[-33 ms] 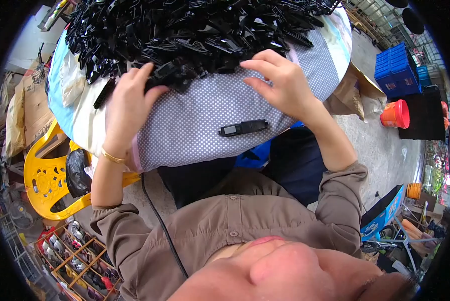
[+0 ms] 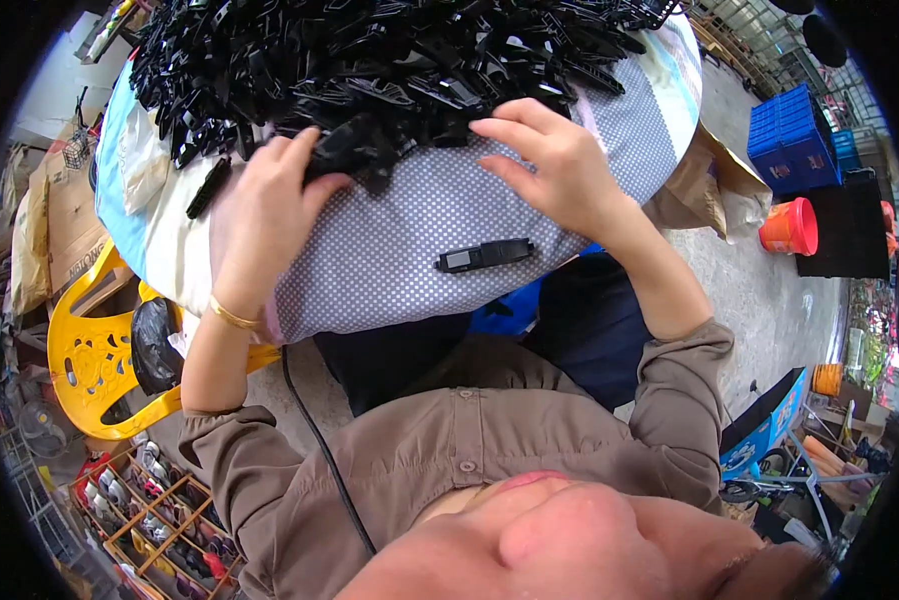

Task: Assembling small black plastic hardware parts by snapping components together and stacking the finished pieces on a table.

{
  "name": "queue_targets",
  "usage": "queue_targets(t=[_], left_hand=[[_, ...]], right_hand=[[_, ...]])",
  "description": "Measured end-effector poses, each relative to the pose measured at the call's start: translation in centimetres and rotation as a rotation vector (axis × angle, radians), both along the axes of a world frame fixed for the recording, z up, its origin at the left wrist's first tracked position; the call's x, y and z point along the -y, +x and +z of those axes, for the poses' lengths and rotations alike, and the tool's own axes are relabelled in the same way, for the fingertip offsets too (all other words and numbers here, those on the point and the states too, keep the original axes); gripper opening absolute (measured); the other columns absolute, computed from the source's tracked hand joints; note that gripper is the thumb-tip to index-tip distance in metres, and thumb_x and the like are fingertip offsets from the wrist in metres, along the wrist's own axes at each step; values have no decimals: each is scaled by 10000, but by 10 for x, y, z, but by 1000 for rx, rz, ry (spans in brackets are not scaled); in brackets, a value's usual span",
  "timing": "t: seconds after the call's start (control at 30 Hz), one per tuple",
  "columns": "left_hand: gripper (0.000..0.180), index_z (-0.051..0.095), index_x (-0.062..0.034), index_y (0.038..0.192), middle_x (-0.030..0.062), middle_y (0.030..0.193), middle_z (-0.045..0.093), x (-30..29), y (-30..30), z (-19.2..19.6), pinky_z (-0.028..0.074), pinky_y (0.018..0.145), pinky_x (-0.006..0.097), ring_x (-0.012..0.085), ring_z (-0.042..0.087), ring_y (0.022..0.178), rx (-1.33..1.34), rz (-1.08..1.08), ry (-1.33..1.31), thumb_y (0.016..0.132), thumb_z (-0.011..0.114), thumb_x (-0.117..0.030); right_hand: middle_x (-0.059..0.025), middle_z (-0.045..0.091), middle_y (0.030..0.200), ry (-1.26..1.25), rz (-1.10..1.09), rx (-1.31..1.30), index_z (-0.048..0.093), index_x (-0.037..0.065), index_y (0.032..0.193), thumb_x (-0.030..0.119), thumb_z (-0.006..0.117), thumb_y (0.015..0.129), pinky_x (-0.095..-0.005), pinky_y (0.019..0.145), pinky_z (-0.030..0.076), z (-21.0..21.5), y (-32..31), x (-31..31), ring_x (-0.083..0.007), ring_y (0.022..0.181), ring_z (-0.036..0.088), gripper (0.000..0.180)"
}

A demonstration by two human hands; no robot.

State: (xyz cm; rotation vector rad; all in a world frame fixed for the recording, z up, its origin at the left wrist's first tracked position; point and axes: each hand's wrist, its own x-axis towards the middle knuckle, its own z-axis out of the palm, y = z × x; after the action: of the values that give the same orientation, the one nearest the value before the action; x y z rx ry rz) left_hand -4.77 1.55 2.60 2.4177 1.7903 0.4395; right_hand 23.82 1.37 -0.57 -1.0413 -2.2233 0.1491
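A large heap of black plastic parts (image 2: pixel 369 60) covers the far side of the cloth-covered table (image 2: pixel 399 230). My left hand (image 2: pixel 274 205) is at the heap's near edge, thumb and forefinger spread. Right beside those fingertips are blurred black plastic pieces (image 2: pixel 354 155); whether the fingers touch them is unclear. My right hand (image 2: pixel 559 160) hovers at the same edge further right, fingers bent and thumb apart, with cloth showing in the gap. One longish black plastic part with a grey patch (image 2: pixel 484 255) lies alone nearer to me. Another dark part (image 2: pixel 208 188) rests left of my left hand.
Left of the table stands a yellow plastic chair (image 2: pixel 94 350) holding a black bag (image 2: pixel 154 345). To the right are a blue crate (image 2: pixel 794 140), a red bucket (image 2: pixel 789 228) and a brown paper sack (image 2: pixel 709 185). A black cable (image 2: pixel 319 440) runs down past my front.
My left hand has shifted a little to the right, and the blurred black pieces by it have moved slightly right too. My right hand has edged slightly left.
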Motion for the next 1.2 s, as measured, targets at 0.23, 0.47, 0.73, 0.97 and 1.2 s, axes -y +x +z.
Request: queue_targets(t=[0.23,0.47,0.73,0.97,1.2], left_hand=[[346,604,1,991,124,908,578,-3,48,-18,503,768,358,287,567,866,-152,-333,271,798,721,-262],[169,591,-88,772,59,922,566,-10,70,-17,438,687,311,201,535,879,-278,-370,561,704,698,-199],[186,618,-53,835,72,858,586,12,53,27,451,727,372,259,578,870,-37,-365,298,761,729,-183],[204,620,-35,894,114,828,587,15,58,5,492,709,412,311,599,830,110,-583,-193,763,717,-158],[265,636,0,1021,115,998,568,4,63,-13,498,818,373,281,566,929,155,-558,90,773,695,-76]], right_hand=[[-93,627,994,99,-9,193,659,36,1047,109,722,740,-345,761,527,-3,-13,1,-264,903,626,322],[-113,613,909,57,-98,182,642,20,1052,63,673,786,-352,683,515,2,25,12,-280,768,622,271],[-88,624,939,-442,-26,-366,601,-12,1063,40,452,942,-267,696,508,11,32,34,-145,789,625,200],[-95,640,927,-573,174,-268,631,-7,1015,-55,620,801,-269,685,506,13,6,38,-172,796,639,220],[-139,637,988,-38,-135,3,657,-8,1022,8,725,745,-339,706,527,-3,26,18,-295,814,639,286]])
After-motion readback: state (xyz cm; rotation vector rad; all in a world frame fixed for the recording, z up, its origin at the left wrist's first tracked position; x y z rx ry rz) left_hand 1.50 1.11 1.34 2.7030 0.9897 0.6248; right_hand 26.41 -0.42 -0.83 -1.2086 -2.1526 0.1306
